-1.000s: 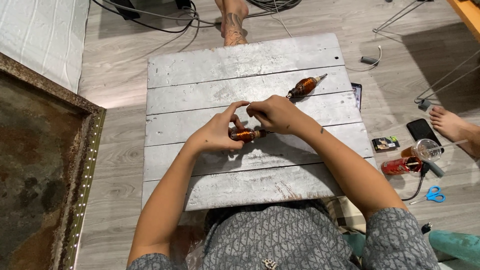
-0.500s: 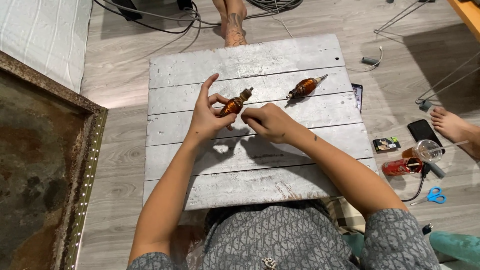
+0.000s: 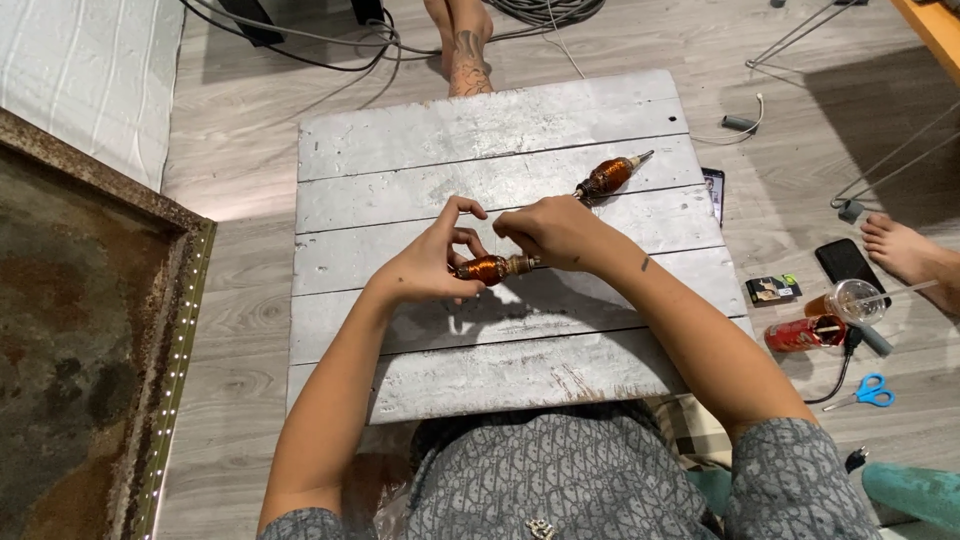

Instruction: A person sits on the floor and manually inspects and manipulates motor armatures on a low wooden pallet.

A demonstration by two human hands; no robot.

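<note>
We sit at a grey plank surface point(image 3: 420, 150) laid on the floor. Over its middle, our left hand point(image 3: 432, 262) closes thumb and fingers around the amber body of a spool point(image 3: 484, 268), while our right hand point(image 3: 555, 232) pinches its pale end. A second spool point(image 3: 607, 177) lies apart near the surface's far right. Blue scissors point(image 3: 865, 391) lie on the floor to the right.

Home floor: bare foot point(image 3: 905, 250), cables point(image 3: 300, 35) (wood-look flooring).
</note>
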